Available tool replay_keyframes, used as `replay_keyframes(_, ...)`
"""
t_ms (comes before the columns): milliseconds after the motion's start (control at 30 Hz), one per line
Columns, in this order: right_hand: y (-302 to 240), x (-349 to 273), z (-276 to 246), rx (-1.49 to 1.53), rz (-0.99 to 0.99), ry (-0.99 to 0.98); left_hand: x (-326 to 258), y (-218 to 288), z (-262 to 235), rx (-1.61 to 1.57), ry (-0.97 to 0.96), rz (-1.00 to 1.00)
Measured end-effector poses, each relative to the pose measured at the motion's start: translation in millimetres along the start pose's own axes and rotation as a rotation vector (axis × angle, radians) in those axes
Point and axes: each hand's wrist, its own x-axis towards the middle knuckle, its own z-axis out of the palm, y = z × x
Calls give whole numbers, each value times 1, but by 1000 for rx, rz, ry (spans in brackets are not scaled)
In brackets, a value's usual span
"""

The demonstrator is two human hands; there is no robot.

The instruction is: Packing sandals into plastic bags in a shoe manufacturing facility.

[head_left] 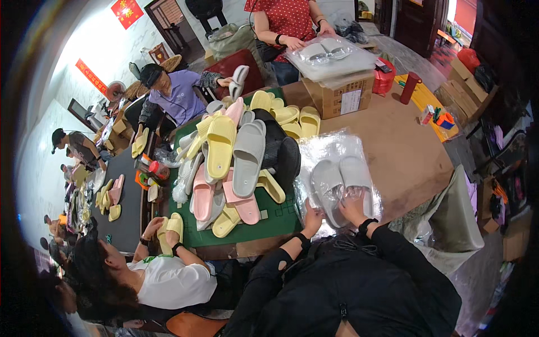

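between both hands (332, 210) lie grey slippers (341, 178).

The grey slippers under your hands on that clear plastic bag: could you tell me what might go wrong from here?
1. The clear plastic bag is thin and crinkled; the left hand and right hand pressing the grey slippers could tear it.
2. The slipper pile beside them is heaped high and loose; a nudge might slide some onto the bag.
3. The pair might shift out of line.
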Motion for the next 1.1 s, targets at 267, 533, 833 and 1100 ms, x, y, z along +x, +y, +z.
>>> replay_keyframes(267,6,-6,15,5,-36,136,12,-42,-1,-169,-175,-78)
replay_keyframes(533,3,14,2,-29,83,14,4,0,-3,310,-150,6)
replay_keyframes(833,15,2,8,202,12,-201,6,8,-9,-98,-312,-374)
replay_keyframes(1100,39,-28,-13,91,-105,-177,4,-10,-8,-212,-275,-437)
